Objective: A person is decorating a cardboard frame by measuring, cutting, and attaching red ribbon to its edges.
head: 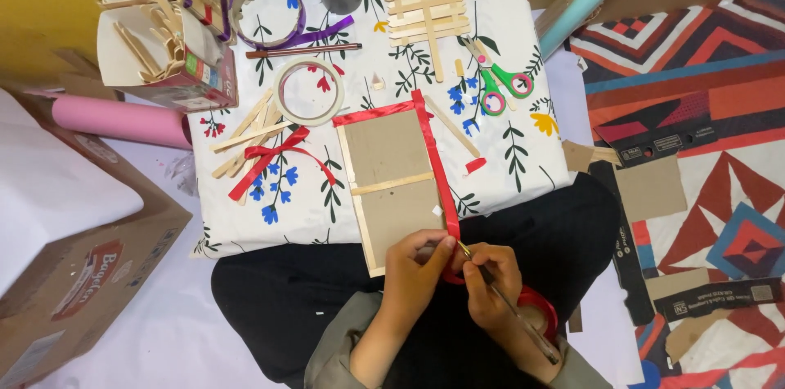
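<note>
While the left hand pinches red ribbon to the cardboard panel's near corner, the right hand grips a thin tool. Edging looks underway; next needs steady pressing along that corner.

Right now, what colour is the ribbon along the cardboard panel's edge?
Red, glossy ribbon on the brown cardboard panel; clearest in the head view.

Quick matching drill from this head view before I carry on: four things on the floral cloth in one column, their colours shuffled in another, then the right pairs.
Things:
1. scissors handles
2. ribbon bow
3. tape ring
4. ribbon spool

Colours:
A. purple
B. red
C. green and pink
D. cream white

Pairs: 1-C, 2-B, 3-D, 4-A. More red ribbon edges the cardboard panel, pinched by the left hand and right hand.
</note>
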